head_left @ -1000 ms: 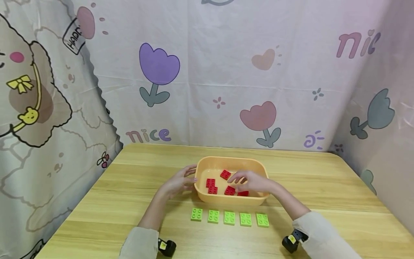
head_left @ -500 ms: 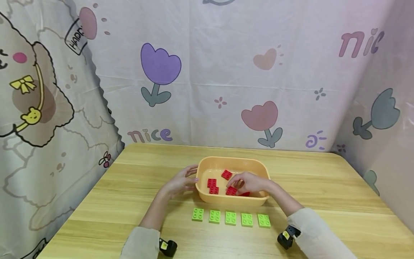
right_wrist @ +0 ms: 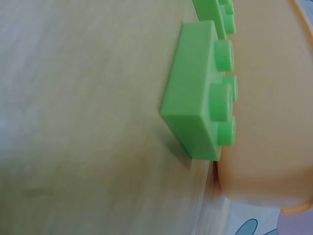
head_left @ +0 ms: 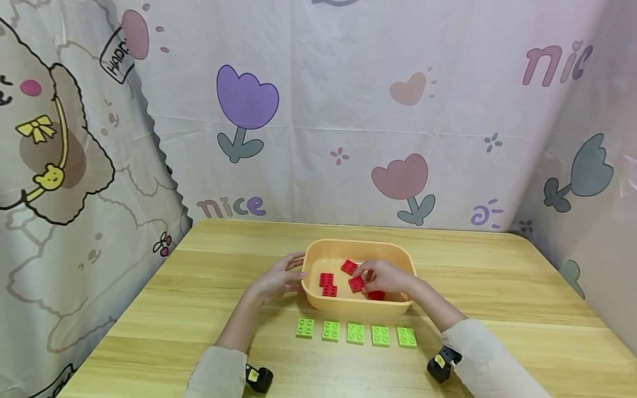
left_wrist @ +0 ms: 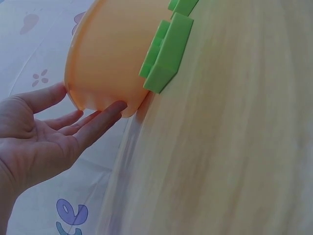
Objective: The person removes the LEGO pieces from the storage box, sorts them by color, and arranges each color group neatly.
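An orange plastic bin [head_left: 358, 305] stands on the wooden table with several red building bricks inside. My right hand [head_left: 387, 277] reaches over its right side and pinches a red building brick [head_left: 355, 284] between thumb and fingers. Another red brick [head_left: 376, 296] lies partly under that hand, and one more [head_left: 349, 267] sits just behind the fingertips. Two touching red bricks [head_left: 327, 280] are at the bin's left. My left hand [head_left: 272, 281] rests against the bin's left end, thumb at the rim and fingers extended along the outer wall [left_wrist: 105, 63]. The right wrist view does not show the right hand.
Several lime-green building bricks [head_left: 355, 333] lie in a spaced row along the bin's near side. One green brick [right_wrist: 195, 93] looms large in the right wrist view. A printed curtain [head_left: 323, 110] hangs behind the table's back edge [head_left: 239, 222].
My right hand has lowered into the bin, closed its fingers on a red building brick and shifted it slightly away from the near wall. The left hand stays at the bin's end.
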Action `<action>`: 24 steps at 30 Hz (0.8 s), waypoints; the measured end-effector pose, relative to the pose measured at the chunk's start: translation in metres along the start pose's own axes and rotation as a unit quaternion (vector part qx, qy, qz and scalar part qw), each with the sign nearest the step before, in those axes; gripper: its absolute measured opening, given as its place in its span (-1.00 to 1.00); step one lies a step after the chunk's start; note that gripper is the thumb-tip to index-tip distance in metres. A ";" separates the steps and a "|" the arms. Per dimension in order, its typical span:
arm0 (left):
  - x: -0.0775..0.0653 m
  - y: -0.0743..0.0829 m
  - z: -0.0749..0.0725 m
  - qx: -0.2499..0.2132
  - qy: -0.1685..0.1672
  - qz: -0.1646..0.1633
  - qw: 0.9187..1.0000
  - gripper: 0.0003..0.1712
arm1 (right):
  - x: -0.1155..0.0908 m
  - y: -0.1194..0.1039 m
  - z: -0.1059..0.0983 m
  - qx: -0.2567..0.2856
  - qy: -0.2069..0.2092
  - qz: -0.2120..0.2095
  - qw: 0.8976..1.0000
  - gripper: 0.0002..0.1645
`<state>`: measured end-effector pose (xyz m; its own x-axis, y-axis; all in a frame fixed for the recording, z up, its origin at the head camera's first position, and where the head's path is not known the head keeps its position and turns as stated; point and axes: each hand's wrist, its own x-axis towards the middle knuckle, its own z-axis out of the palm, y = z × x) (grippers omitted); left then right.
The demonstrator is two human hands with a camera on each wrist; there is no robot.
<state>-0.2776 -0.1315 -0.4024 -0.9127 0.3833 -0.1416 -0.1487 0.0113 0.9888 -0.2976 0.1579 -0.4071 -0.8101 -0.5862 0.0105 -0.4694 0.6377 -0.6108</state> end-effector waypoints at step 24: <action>0.000 -0.002 0.000 -0.001 0.002 0.000 1.000 -0.32 | -0.012 -0.021 -0.007 -0.016 0.071 -0.061 0.995 -0.67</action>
<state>-0.2776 -0.1317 -0.4039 -0.9144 0.3795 -0.1412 -0.1488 0.0095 0.9888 -0.2805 0.1544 -0.3888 -0.7863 -0.5860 0.1957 -0.5770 0.5831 -0.5719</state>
